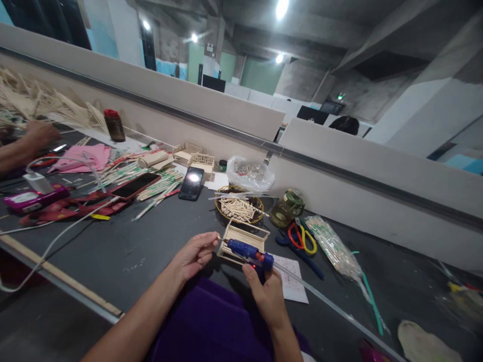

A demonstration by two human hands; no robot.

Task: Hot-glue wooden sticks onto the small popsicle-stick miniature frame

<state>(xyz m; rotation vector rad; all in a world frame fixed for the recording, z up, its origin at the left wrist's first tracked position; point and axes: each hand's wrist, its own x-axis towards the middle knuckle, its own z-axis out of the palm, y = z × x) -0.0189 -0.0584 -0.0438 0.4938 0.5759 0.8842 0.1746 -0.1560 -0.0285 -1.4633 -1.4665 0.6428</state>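
My right hand (267, 296) is wrapped round the grip of a blue hot glue gun (243, 248). A long clear glue stick (320, 291) trails from the gun's rear toward the lower right. At the nozzle, my left hand (196, 254) pinches a small wooden stick (219, 237) between thumb and forefinger; only a short end of it shows. Behind the gun a little frame of wooden sticks (245, 234) stands on the table, partly hidden by the gun. Just beyond it, a round basket (260, 215) holds many cut wooden sticks (237, 207).
Right of the basket are a green jar (287, 207), red-and-yellow-handled scissors (302, 237), blue pliers (305, 259) and a bagged stick bundle (334, 246). Two phones (191, 183) and loose sticks (162, 183) lie left. Another person's hand (39, 136) is at far left. A partition (211, 113) bounds the back.
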